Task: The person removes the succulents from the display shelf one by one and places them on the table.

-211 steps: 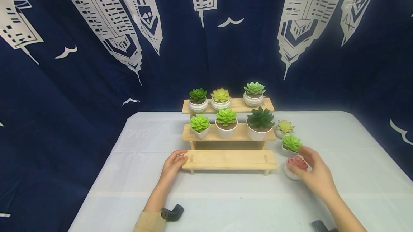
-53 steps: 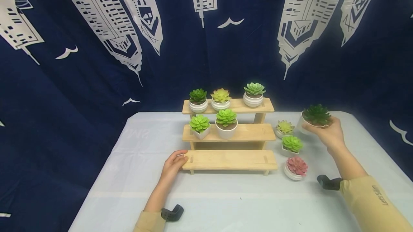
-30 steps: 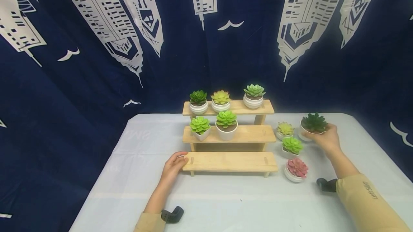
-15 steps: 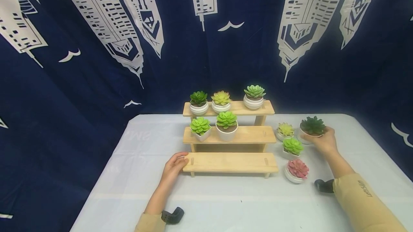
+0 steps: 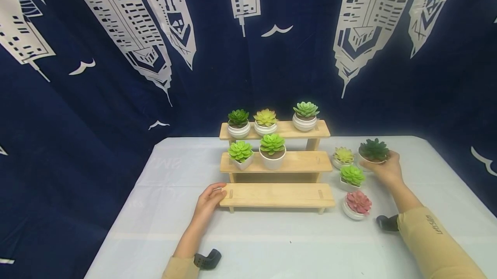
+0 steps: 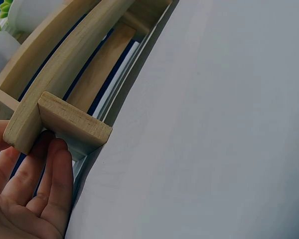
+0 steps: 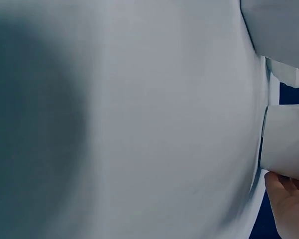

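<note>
My left hand (image 5: 209, 200) pinches the left end of the lowest board of a three-tier wooden plant stand (image 5: 276, 194); in the left wrist view, thumb above and fingers (image 6: 60, 174) below the board's end. On the right, my right hand (image 5: 388, 170) grips a white round pot with a dark green succulent (image 5: 373, 150), fingers around its side. The right wrist view shows this white pot (image 7: 286, 139) with its base right at the table. Close to its left are a small yellow-green succulent (image 5: 343, 155) and a bright green one in a square pot (image 5: 351, 176).
A pink succulent (image 5: 358, 203) stands right of the lowest board. Two light green succulents, one in a square pot (image 5: 241, 154) and one in a round pot (image 5: 272, 152), occupy the middle tier's left. Three potted succulents line the top tier (image 5: 285, 129). A dark blue curtain (image 5: 248, 76) hangs behind.
Seven seconds ago the dark green succulent stood on the middle tier and my right hand was at the pink one. Since then I carried it right, lowered it and shifted it slightly left. Left hand unchanged.
</note>
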Demonstrator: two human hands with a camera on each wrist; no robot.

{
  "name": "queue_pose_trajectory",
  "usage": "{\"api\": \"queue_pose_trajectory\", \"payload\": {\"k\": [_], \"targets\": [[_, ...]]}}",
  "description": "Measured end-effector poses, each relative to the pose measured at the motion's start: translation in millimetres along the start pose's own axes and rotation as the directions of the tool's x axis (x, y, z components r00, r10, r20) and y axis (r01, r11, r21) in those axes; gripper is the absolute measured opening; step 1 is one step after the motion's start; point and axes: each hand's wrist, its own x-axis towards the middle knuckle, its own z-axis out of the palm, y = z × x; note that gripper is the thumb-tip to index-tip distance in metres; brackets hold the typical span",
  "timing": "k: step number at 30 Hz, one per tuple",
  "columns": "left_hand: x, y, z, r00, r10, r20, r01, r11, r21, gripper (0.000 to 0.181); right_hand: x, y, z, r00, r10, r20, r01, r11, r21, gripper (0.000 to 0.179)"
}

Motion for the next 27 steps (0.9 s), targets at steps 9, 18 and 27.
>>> {"api": "queue_pose_trajectory", "payload": {"k": [9,18,27], "targets": [[0.6,-2.8,-1.1,1.000,-0.003,0.003,0.003,1.000,0.012,0.035,-0.5,-3,-2,1.000,0.012,0.020,-0.012,1.000,-0.018,0.097],[-0.6,-0.1,0.0,1.000,0.001,0.003,-0.001,1.000,0.003,0.036,-2.6,-18,-9,0.998,0.047,-0.033,-0.048,0.998,-0.038,0.108],[-1.7,4.3,-0.8,1.000,-0.020,0.014,0.020,1.000,-0.022,0.035,-5.9,-33,-16,0.993,0.023,-0.113,-0.019,0.999,0.038,0.106]]}}
